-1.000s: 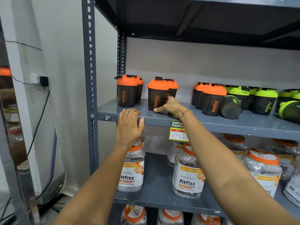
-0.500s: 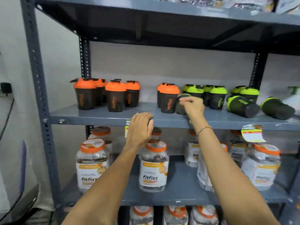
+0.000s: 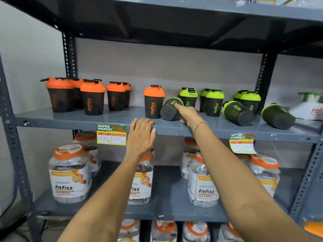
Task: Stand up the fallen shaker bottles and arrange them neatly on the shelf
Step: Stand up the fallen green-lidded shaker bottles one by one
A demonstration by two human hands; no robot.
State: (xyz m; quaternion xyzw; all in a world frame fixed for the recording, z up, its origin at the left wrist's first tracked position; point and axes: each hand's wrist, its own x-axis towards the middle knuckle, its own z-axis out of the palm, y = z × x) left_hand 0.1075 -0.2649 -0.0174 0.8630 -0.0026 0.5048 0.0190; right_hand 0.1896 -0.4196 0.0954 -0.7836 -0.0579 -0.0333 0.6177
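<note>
Dark shaker bottles stand on the grey shelf (image 3: 70, 118): orange-lidded ones at the left (image 3: 92, 99) and one in the middle (image 3: 153, 103), green-lidded ones further right (image 3: 214, 103). A green-lidded shaker (image 3: 169, 110) lies tilted on its side beside the middle orange one. My right hand (image 3: 189, 115) is around it, index finger over its top and thumb underneath. Two more green-lidded shakers (image 3: 238, 114) (image 3: 278, 117) lie on their sides at the right. My left hand (image 3: 142, 135) rests palm down on the shelf's front edge and holds nothing.
Price tags (image 3: 111, 134) (image 3: 242, 143) hang from the shelf edge. Large orange-lidded jars (image 3: 70, 173) fill the shelf below. A white packet (image 3: 312, 109) lies at the far right. Steel uprights (image 3: 70, 55) frame the rack, and a shelf runs close overhead.
My right hand moved right, from the orange shakers to the fallen green-lidded one. My left hand slid right along the shelf edge. The view shifted right too.
</note>
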